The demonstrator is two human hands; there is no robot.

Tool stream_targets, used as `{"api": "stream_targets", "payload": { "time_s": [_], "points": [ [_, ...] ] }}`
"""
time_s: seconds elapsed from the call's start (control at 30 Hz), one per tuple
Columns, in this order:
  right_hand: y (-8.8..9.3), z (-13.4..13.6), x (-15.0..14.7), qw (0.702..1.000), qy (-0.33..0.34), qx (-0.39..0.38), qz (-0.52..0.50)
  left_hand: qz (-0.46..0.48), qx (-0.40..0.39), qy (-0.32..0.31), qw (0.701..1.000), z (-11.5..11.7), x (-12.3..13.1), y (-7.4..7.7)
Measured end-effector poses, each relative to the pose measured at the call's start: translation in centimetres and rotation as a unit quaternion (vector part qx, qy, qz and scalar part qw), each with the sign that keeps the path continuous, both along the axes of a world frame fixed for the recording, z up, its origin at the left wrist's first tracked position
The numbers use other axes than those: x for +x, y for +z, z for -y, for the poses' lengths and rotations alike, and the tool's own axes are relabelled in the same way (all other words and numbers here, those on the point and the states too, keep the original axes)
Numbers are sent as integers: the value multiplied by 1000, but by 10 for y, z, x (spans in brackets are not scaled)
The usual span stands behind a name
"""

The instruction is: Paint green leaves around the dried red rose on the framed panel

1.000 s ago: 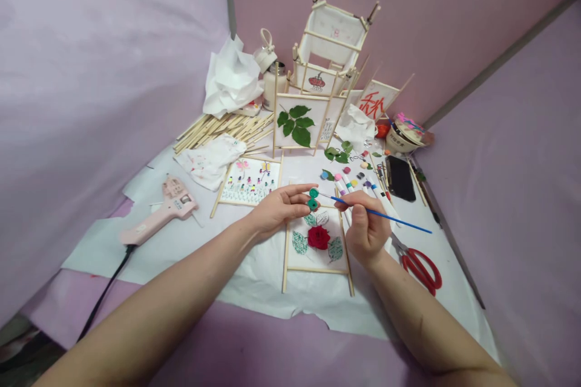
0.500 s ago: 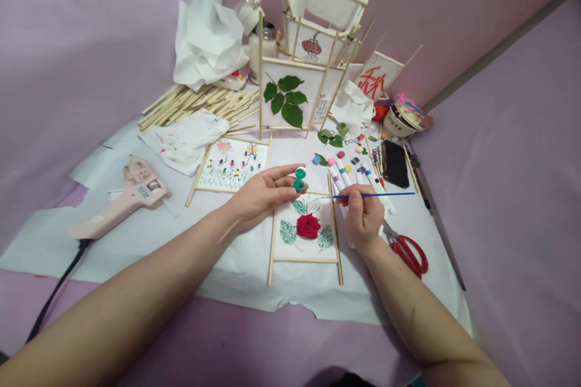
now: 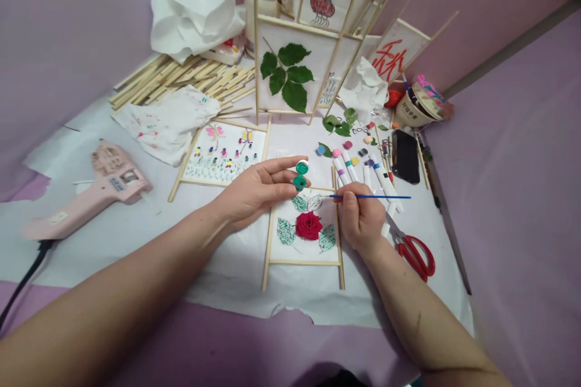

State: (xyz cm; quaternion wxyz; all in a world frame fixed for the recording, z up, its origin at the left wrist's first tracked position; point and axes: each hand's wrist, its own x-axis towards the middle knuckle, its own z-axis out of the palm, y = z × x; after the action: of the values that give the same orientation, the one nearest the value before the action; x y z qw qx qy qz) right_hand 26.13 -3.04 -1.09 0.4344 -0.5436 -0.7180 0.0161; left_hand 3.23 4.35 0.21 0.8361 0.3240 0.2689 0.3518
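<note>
My left hand pinches a small paint pot with green paint inside and its lid flipped up. In my right hand is a thin blue paintbrush, held nearly level with its tip pointing left, just over a drawn leaf. Below both hands lies a framed picture with stick edges. A red rose sits in its middle, with leaves around it dotted in green; the upper right leaf is mostly outline. The brush tip's contact with the paper cannot be made out.
A pink glue gun lies at left, near bamboo sticks. Red-handled scissors, markers and a phone are at right. Behind stand a framed leaf panel and a cup. A butterfly picture lies left of centre.
The head view has tilted down and come closer, so the things behind sit higher in view. Both hands keep their grips, and the brush tip stays near the same leaf.
</note>
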Motion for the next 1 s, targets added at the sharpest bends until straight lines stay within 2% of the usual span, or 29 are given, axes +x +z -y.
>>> {"api": "stream_targets", "payload": {
  "time_s": [0.57,1.0],
  "points": [
    [1,0,-3,1000,-1,-8,12,9,0,0,1000,0,-1,-1],
    [0,2,-3,999,31,-21,6,2,7,-1,1000,-1,-1,-3]
  ]
}}
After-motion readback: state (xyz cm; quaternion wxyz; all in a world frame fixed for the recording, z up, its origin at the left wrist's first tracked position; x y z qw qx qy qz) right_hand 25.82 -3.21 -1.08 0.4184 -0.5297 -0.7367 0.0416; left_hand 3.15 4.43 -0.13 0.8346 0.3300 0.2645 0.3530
